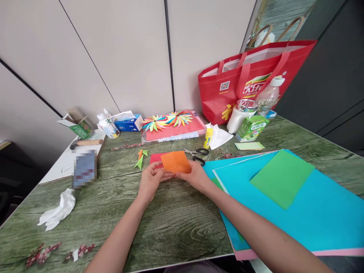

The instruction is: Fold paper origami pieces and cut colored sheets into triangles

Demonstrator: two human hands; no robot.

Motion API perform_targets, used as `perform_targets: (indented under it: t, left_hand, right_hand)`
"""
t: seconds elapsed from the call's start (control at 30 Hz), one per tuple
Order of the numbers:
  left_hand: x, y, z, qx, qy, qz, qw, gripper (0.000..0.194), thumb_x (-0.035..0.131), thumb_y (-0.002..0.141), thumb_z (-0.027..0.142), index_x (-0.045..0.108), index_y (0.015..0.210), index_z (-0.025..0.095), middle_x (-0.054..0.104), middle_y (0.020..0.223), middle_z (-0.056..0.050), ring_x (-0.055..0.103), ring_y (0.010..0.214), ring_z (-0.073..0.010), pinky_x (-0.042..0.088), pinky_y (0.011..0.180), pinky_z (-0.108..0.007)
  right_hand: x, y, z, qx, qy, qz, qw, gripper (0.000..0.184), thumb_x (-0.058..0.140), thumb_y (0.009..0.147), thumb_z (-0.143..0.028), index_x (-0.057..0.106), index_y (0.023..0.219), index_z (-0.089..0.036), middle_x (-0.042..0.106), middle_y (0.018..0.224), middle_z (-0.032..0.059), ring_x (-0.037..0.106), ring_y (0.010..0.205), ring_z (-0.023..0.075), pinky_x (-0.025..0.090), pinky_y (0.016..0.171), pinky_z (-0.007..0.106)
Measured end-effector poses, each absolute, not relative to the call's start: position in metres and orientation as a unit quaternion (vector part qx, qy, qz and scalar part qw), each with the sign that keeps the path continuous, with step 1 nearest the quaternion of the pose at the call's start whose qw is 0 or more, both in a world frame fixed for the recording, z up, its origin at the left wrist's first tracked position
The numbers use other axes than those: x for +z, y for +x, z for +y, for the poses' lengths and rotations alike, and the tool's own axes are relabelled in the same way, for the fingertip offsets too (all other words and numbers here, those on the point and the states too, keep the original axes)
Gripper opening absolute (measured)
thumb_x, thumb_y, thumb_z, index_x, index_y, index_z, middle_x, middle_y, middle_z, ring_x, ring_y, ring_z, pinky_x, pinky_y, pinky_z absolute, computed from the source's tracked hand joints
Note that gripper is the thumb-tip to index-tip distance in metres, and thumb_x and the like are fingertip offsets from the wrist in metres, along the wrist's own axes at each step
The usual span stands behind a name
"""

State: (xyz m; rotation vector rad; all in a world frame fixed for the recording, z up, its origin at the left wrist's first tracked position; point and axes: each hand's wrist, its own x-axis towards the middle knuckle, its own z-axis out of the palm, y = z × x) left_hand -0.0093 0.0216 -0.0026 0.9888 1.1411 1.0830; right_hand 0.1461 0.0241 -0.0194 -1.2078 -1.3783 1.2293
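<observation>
bench (167, 235); blue paper (330, 212) at right, likely there to free the middle. left hand (150, 181) and right hand (197, 176) mid-bench, fingers of both pinching orange paper (176, 161) between them by opposite sides, apparently to keep it steady. scissors (203, 151), then glue (208, 138), just beyond, seemingly for easy reach.

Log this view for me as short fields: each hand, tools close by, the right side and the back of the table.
Left hand: holds orange paper by its left side
Right hand: holds the same paper near its lower right corner
Tools: scissors, handles apart; glue stick, upright
Right side: green paper lying on blue paper
Back: red bag; tissue box
</observation>
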Motion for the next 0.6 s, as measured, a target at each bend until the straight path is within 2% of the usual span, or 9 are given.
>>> perform_targets:
  t: [0.07, 0.2, 0.3, 0.4, 0.5, 0.6]
  left_hand:
    - [-0.0036, -0.0090, 0.0208, 0.465, 0.439, 0.476, 0.603, 0.038, 0.067, 0.065, 0.031, 0.056, 0.096, 0.013, 0.071, 0.076, -0.008, 0.067, 0.074, -0.0221, 0.052, 0.076, -0.037]
    - [-0.0067, -0.0056, 0.0160, 0.424, 0.486, 0.470, 0.603, 0.036, 0.070, 0.063, 0.036, 0.065, 0.088, 0.011, 0.070, 0.085, -0.008, 0.066, 0.078, -0.0225, 0.052, 0.077, -0.037]
    - [-0.0078, -0.0026, 0.0131, 0.426, 0.505, 0.456, 0.596, 0.032, 0.064, 0.068, 0.043, 0.068, 0.080, 0.014, 0.070, 0.079, -0.005, 0.065, 0.076, -0.0216, 0.053, 0.074, -0.036]
    - [-0.0073, -0.0008, 0.0125, 0.434, 0.510, 0.458, 0.585, 0.029, 0.065, 0.066, 0.043, 0.068, 0.072, 0.015, 0.069, 0.074, -0.003, 0.065, 0.073, -0.0206, 0.054, 0.071, -0.034]
    - [-0.0073, -0.0005, 0.0135, 0.437, 0.500, 0.484, 0.570, 0.027, 0.069, 0.062, 0.041, 0.066, 0.065, 0.014, 0.067, 0.067, -0.002, 0.064, 0.065, -0.0190, 0.054, 0.067, -0.033]
    - [-0.0079, -0.0021, 0.0153, 0.448, 0.484, 0.503, 0.558, 0.028, 0.068, 0.062, 0.041, 0.060, 0.059, 0.014, 0.065, 0.060, 0.000, 0.063, 0.057, -0.0173, 0.055, 0.062, -0.032]
  right_hand:
    - [-0.0185, 0.1469, 0.0238, 0.504, -0.488, -0.538, 0.468, 0.037, 0.064, 0.060, -0.019, 0.060, 0.096, -0.011, 0.067, 0.093, 0.0067, 0.061, 0.081, 0.0198, 0.048, 0.070, 0.029]
    - [-0.0173, 0.1472, 0.0220, 0.483, -0.490, -0.541, 0.483, 0.038, 0.068, 0.058, -0.024, 0.059, 0.094, -0.012, 0.065, 0.089, 0.0048, 0.059, 0.077, 0.0186, 0.047, 0.066, 0.029]
    - [-0.0170, 0.1465, 0.0208, 0.457, -0.510, -0.551, 0.477, 0.036, 0.069, 0.059, -0.028, 0.059, 0.089, -0.012, 0.064, 0.084, 0.0044, 0.058, 0.075, 0.0191, 0.046, 0.064, 0.029]
    - [-0.0177, 0.1456, 0.0206, 0.451, -0.515, -0.544, 0.485, 0.036, 0.069, 0.059, -0.029, 0.058, 0.089, -0.013, 0.065, 0.086, 0.0050, 0.058, 0.079, 0.0200, 0.047, 0.067, 0.030]
    - [-0.0185, 0.1435, 0.0206, 0.490, -0.483, -0.529, 0.496, 0.041, 0.070, 0.057, -0.028, 0.054, 0.093, -0.014, 0.064, 0.091, 0.0052, 0.060, 0.083, 0.0199, 0.048, 0.071, 0.031]
    - [-0.0191, 0.1416, 0.0208, 0.534, -0.457, -0.477, 0.528, 0.041, 0.068, 0.059, -0.027, 0.046, 0.093, -0.018, 0.064, 0.087, 0.0040, 0.062, 0.077, 0.0177, 0.050, 0.067, 0.030]
